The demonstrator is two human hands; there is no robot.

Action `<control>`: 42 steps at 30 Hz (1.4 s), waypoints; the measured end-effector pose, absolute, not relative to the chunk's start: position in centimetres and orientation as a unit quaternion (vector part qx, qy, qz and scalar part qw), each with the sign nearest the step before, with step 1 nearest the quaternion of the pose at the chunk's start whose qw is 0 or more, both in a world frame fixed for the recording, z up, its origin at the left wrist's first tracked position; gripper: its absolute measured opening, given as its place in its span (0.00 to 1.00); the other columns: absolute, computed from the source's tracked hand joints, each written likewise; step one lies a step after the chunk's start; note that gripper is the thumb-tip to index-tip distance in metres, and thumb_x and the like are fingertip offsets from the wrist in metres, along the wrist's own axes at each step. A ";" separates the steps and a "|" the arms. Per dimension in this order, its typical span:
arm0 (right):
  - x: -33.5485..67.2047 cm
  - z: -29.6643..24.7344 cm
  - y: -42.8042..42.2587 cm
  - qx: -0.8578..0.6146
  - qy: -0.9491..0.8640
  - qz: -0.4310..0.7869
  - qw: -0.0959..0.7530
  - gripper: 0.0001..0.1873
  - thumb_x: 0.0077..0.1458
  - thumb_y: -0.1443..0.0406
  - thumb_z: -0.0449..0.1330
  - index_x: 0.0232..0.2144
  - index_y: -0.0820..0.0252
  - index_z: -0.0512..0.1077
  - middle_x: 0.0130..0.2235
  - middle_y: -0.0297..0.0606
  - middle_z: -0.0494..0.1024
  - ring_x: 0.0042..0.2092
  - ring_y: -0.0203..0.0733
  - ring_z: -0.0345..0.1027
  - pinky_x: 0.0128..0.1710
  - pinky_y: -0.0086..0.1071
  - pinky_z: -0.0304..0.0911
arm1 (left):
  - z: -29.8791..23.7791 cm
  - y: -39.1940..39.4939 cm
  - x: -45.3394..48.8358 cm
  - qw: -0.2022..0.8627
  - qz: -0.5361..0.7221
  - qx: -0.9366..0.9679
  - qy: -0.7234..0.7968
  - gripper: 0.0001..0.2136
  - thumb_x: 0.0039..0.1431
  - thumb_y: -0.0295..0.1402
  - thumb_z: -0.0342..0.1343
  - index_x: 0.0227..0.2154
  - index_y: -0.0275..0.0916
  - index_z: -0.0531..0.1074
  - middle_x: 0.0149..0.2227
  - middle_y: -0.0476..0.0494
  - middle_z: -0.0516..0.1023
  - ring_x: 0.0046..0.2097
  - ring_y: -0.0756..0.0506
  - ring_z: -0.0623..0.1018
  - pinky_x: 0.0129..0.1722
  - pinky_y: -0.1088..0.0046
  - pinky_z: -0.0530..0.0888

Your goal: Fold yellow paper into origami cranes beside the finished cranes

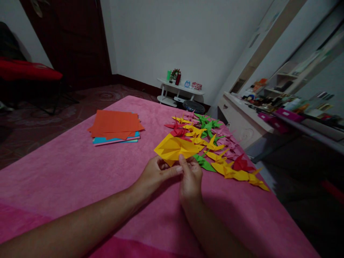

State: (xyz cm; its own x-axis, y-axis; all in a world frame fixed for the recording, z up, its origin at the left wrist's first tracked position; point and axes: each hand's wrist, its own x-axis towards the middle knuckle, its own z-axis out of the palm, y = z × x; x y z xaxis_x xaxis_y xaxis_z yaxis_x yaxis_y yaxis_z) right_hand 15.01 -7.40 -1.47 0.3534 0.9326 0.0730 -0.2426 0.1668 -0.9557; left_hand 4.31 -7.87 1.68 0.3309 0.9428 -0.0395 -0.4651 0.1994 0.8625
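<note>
Yellow folded paper (172, 147), its near edge pinched in both hands (154, 172) (191, 179), close together, most of it just beyond them

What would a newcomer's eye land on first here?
The bright yellow folded paper, held mid-view by the left hand and right hand. Next, the colorful paper cranes crowded to its right and the orange-topped paper stack to its left, both on pink cloth.

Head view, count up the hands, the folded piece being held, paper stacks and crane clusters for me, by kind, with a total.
Hands: 2, left hand and right hand
Held yellow piece: 1
Paper stack: 1
Crane cluster: 1, its cranes overlapping too much to count singly
Total: 5
</note>
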 end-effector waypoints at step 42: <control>14.0 -0.5 -7.7 -0.504 -0.351 0.491 0.618 0.19 0.50 0.51 0.61 0.23 0.62 0.68 0.13 0.28 0.66 0.15 0.31 0.57 0.16 0.25 0.55 | 1.2 -7.1 3.5 0.540 0.579 0.410 0.453 0.10 0.48 0.35 0.64 0.22 0.35 0.71 0.19 0.49 0.73 0.20 0.52 0.69 0.21 0.77 0.65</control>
